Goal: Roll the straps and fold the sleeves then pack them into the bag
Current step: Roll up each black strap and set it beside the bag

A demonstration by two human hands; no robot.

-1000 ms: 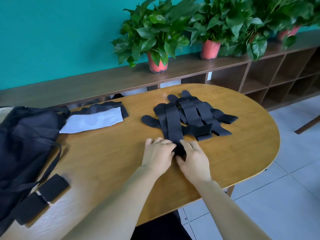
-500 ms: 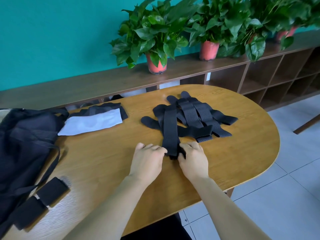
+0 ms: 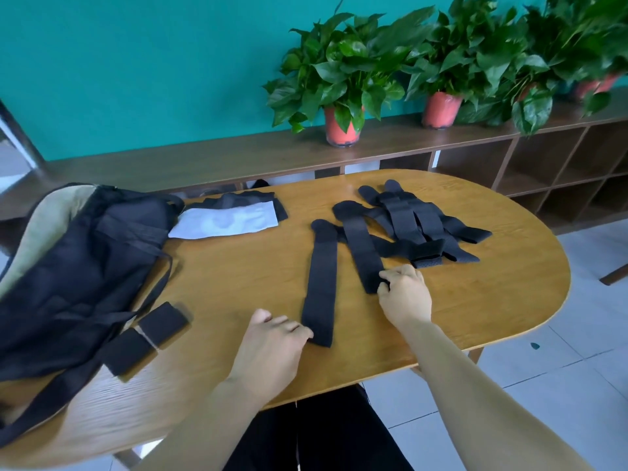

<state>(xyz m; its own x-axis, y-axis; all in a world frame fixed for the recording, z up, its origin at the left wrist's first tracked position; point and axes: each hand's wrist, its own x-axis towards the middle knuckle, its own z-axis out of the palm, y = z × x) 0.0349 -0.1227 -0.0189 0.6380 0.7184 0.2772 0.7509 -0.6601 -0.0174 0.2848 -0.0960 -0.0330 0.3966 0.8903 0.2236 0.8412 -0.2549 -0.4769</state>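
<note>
A long black strap lies flat on the wooden table, apart from the rest. My left hand holds its near end with fingertips on the left corner. A second black strap reaches out of the pile of black straps; my right hand pinches its near end. A black bag lies at the left of the table. White and black folded sleeves lie beside the bag's top.
Two short black pads joined by a band rest against the bag. A low wooden shelf with potted plants runs behind the table. Tiled floor lies to the right of the table's rounded edge.
One strap has been pulled left and toward me, out of the pile. My left hand moved with it. My right hand shifted to the end of a second strap.
</note>
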